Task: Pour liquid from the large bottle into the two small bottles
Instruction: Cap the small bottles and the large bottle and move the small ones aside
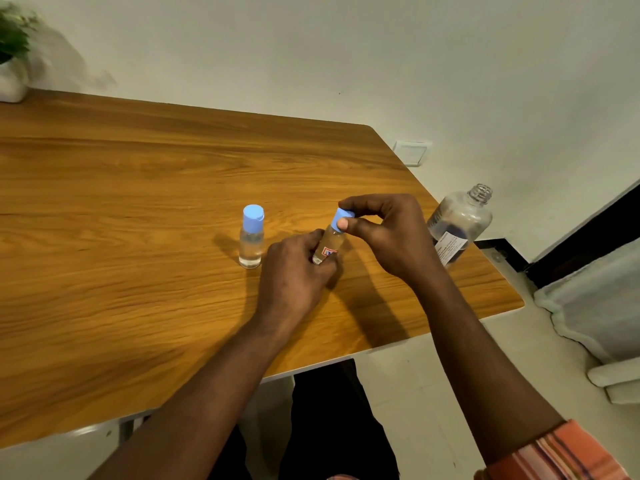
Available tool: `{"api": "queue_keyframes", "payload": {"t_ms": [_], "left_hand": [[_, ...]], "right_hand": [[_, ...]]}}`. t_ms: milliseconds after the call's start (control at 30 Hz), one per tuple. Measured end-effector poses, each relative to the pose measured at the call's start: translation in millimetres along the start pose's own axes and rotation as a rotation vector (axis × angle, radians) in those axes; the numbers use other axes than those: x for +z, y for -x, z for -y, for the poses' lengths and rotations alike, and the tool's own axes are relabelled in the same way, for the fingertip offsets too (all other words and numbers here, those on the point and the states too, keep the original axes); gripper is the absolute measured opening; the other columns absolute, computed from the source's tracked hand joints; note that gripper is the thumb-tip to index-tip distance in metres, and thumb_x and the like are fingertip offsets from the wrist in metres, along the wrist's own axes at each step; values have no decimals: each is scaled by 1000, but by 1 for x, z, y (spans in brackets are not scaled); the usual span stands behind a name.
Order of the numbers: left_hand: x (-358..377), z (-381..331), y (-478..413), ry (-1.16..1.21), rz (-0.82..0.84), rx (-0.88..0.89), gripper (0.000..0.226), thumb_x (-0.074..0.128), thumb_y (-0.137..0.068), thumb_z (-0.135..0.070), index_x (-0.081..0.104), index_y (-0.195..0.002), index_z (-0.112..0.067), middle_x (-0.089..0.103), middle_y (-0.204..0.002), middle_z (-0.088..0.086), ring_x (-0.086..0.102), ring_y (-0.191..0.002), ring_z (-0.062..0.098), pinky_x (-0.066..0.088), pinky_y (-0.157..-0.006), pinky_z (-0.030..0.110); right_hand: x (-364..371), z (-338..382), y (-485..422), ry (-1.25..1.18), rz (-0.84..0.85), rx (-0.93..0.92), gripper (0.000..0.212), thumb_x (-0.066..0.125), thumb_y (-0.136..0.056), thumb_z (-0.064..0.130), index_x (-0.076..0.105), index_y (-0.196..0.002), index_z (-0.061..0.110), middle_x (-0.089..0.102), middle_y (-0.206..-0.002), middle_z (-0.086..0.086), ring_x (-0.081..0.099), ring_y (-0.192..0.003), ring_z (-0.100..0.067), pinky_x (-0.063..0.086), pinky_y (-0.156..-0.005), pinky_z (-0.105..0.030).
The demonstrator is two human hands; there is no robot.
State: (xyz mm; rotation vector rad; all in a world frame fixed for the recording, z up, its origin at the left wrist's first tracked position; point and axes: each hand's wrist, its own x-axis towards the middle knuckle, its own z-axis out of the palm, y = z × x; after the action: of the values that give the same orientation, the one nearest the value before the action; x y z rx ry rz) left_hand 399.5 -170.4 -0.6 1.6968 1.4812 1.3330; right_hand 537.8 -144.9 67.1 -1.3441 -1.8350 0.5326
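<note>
Two small clear bottles with blue caps are on the wooden table (138, 202). One small bottle (251, 239) stands upright, capped, left of my hands, with clear liquid in it. My left hand (294, 271) grips the body of the second small bottle (329, 244), which is tilted. My right hand (384, 230) pinches its blue cap (341, 218) between thumb and fingers. The large clear bottle (459, 223) stands uncapped near the table's right edge, beside my right wrist, and looks nearly empty.
A potted plant (12, 53) in a white pot sits at the table's far left corner. A wall runs behind the table, with a white socket plate (412, 153). A pale fabric-covered object (599, 303) lies right of the table.
</note>
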Motion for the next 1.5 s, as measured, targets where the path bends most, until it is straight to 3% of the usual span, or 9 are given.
{"api": "queue_keyframes", "payload": {"t_ms": [200,267,333,433,567,767,1067,1200,1500], "left_hand": [[-4,-3,3,-33,-97,-23,14,66,-81,-22,72,-93,-17,72,-78,1,66,-72,19,52,-63,42],[-5,-4,4,-52,-104,-32,15,65,-81,-18,72,-94,-18,73,-81,1,67,-75,20,53,-64,41],[-7,-5,7,-56,-96,-35,16,65,-82,-16,71,-97,-19,73,-83,0,67,-76,18,55,-65,41],[-10,-5,14,-99,-106,-27,14,64,-84,-15,68,-97,-19,73,-83,3,68,-78,22,54,-66,41],[-24,-4,32,-149,-198,-80,27,70,-78,-11,69,-105,-18,74,-85,8,70,-81,29,55,-68,41],[-45,3,48,-229,-244,-154,29,73,-78,-14,73,-106,-22,75,-90,7,70,-84,27,55,-74,40],[-46,-6,48,-305,-232,-172,26,73,-79,-19,73,-102,-29,74,-94,0,68,-88,28,54,-70,42],[-43,-4,48,-319,-179,-125,26,72,-79,-18,72,-104,-27,73,-99,-5,67,-91,22,54,-72,39],[-22,-9,44,-295,-18,-29,28,67,-83,-20,70,-112,-20,71,-107,-2,65,-98,18,53,-82,37]], "right_hand": [[22,-8,15,-128,-7,155,62,84,-71,27,61,-127,17,71,-111,0,67,-99,-5,55,-87,-27],[31,-15,23,-216,54,192,48,82,-74,19,66,-119,15,74,-104,0,70,-94,-7,57,-86,-32],[37,-16,29,-281,51,187,36,77,-79,10,69,-113,14,75,-98,1,70,-91,-6,55,-82,-25],[45,-14,30,-334,17,164,33,76,-79,5,69,-111,8,75,-96,-1,71,-87,-8,54,-76,-19],[63,-8,28,-344,-29,157,29,77,-77,4,69,-105,5,74,-92,-6,72,-82,-13,56,-74,-23],[84,-2,25,-325,-19,145,36,81,-75,12,68,-108,6,73,-94,-5,71,-84,-15,58,-78,-31],[87,0,30,-362,-15,152,36,75,-75,-1,67,-109,6,73,-96,-3,70,-87,-11,55,-79,-24],[79,-3,35,-353,-23,189,48,77,-76,3,62,-122,7,69,-105,-6,67,-96,-12,55,-85,-23],[47,-19,60,-341,-70,269,44,78,-78,11,64,-120,13,70,-107,-2,67,-99,-6,55,-86,-22]]}}
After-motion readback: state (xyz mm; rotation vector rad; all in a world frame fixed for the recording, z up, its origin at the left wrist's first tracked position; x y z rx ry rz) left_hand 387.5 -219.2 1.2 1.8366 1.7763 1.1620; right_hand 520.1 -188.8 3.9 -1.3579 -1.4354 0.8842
